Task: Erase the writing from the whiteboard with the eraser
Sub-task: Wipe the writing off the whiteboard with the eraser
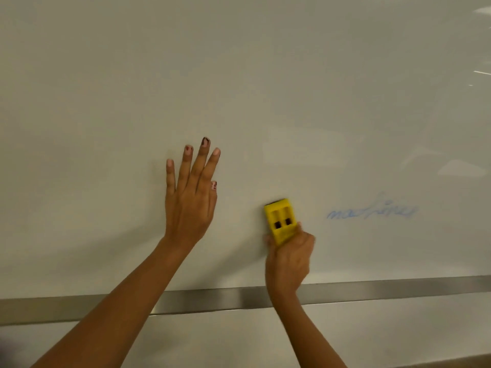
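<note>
left hand (pixel 189 200): flat on the whiteboard (pixel 239 75) from what I can see, fingers spread and pointing up, holding nothing, nails have chipped dark polish

right hand (pixel 289 254): wrapped around the lower end of the yellow eraser (pixel 280 221), thumb on its left edge, the other fingers curled round the right side, a bit motion-blurred

eraser: sits low on the board, a bit right of centre, just right of my left hand but not touching it; long axis runs roughly up-down, tipped slightly, free end pointing up; a dark strip shows along the top edge, and there are two grooves with dark square holes on the back facing me

writing (pixel 372 212): faint blue cursive word to the right of the eraser, about level with it, smudgy, can't really read it; eraser isn't on it

board: off-white, some glare patches on the right side

metal rail (pixel 398 289): grey strip along the bottom edge of the board, both forearms cross in front of it
</note>
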